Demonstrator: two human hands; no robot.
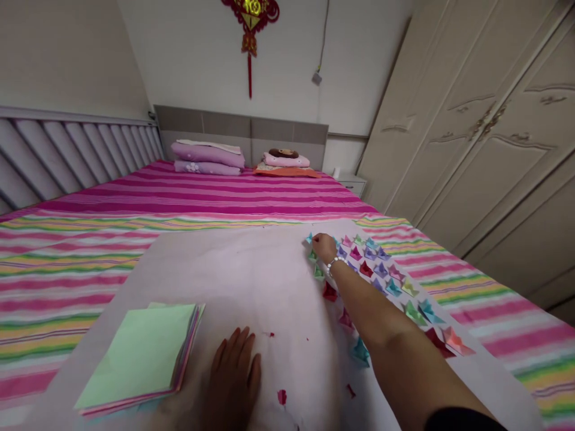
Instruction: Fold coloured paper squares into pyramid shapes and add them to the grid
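Note:
My right hand (324, 246) reaches far forward and pinches a light-blue folded paper boat (309, 238) at the top of the left-hand column of boats. Below it stand green boats (318, 272), a red boat (329, 291), a pink boat (345, 319) and a teal boat (360, 352). To the right are several more rows in mixed colours, partly hidden by my forearm. My left hand (236, 371) lies flat with fingers stretched on the white sheet (242, 269). Beside it is a stack of coloured square paper (139, 353), pale green on top.
Printed red flowers (281, 396) dot the sheet, which lies on a bed with a striped cover (54, 299). Folded purple bedding (209, 157) and a pink pile (286, 160) rest by the headboard (278, 133). A rail (81, 149) borders the left, a wardrobe (467, 131) the right.

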